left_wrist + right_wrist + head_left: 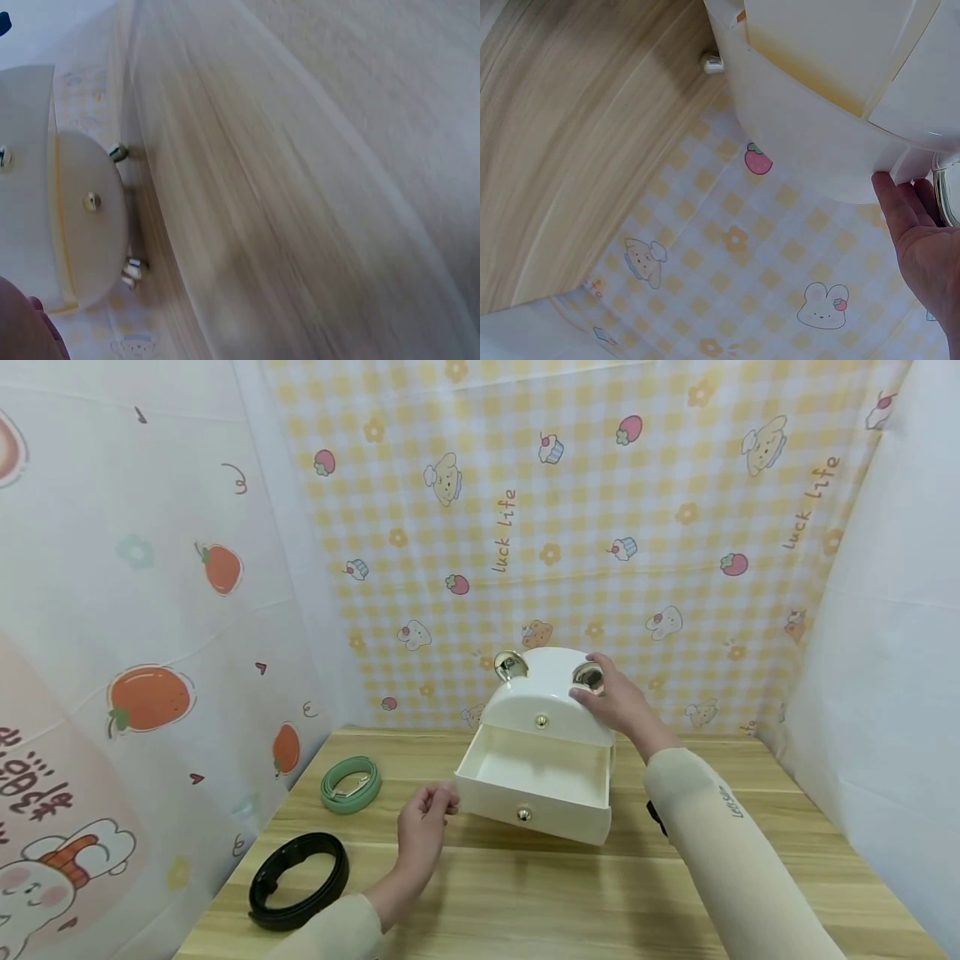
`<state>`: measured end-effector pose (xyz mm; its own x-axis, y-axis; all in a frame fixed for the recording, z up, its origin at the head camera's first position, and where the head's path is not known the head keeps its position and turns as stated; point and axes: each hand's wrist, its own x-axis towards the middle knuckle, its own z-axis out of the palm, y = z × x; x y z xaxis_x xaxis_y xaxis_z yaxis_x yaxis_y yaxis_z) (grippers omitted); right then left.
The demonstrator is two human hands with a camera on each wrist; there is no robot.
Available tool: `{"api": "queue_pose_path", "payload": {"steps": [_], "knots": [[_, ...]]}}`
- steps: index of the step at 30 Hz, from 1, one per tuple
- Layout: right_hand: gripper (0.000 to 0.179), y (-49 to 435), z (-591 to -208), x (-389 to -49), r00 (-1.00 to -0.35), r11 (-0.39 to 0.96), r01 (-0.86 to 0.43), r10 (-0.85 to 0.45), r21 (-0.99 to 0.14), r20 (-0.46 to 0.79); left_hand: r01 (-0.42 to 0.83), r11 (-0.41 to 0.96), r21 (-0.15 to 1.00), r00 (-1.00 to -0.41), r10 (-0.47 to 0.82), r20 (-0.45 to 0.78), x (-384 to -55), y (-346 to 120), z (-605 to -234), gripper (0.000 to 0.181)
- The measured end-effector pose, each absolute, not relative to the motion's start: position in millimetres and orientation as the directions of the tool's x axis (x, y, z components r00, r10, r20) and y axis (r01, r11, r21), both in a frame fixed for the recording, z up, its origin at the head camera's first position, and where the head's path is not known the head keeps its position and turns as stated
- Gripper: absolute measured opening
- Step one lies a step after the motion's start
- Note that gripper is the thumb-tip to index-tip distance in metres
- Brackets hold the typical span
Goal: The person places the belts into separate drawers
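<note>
A white tabletop drawer box (550, 685) with a domed top, gold knobs and round gold ear-like pieces stands towards the back of the table. Its lower drawer (532, 810) is pulled out, with bare inside surfaces in view; the upper one is closed. My right hand (618, 697) grips the top around the right gold ear (588, 677), thumb in front and fingers behind. Beside the front left corner of the pulled-out drawer is my left hand (423, 827), fingers bent. Whether it pinches that corner or only touches it is unclear.
A coiled green belt (331, 796) lies at the table's left edge, with a coiled black belt (339, 874) nearer me. Printed cloth (555, 527) hangs behind the wooden table (720, 893), and more cloth walls stand left and right.
</note>
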<state>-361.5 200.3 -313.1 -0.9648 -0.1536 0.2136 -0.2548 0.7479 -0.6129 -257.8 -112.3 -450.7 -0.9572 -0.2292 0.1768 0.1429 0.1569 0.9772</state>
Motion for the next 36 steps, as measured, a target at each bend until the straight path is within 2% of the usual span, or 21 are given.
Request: {"api": "queue_pose_path", "payload": {"steps": [5, 11, 19, 25, 31, 36], "knots": [[0.076, 201, -313, -362, -0.964, 0.744, -0.258, -0.153, -0.616, 0.219, 0.140, 0.215, 0.967, -0.966, -0.184, 0.181, -267, -131, -446, 0.036], [0.076, 199, -315, -362, -0.964, 0.740, -0.258, -0.155, -0.621, 0.216, 0.144, 0.293, 0.945, -0.982, -0.074, 0.173, -275, -166, -445, 0.044], [0.076, 198, -316, -362, -0.964, 0.750, -0.258, -0.153, -0.609, 0.219, 0.193, 0.374, 0.907, -0.981, 0.104, 0.166, -268, -225, -441, 0.055], [0.077, 201, -316, -361, -0.964, 0.751, -0.255, -0.151, -0.610, 0.217, 0.198, 0.421, 0.885, -0.980, 0.108, 0.168, -262, -265, -440, 0.059], [0.076, 201, -315, -361, -0.966, 0.749, -0.249, -0.144, -0.614, 0.215, 0.243, 0.463, 0.852, -0.970, 0.098, 0.223, -255, -302, -447, 0.063], [0.077, 201, -315, -362, -0.963, 0.747, -0.260, -0.152, -0.612, 0.225, 0.185, 0.570, 0.801, -0.979, 0.038, 0.199, -242, -328, -447, 0.066]]}}
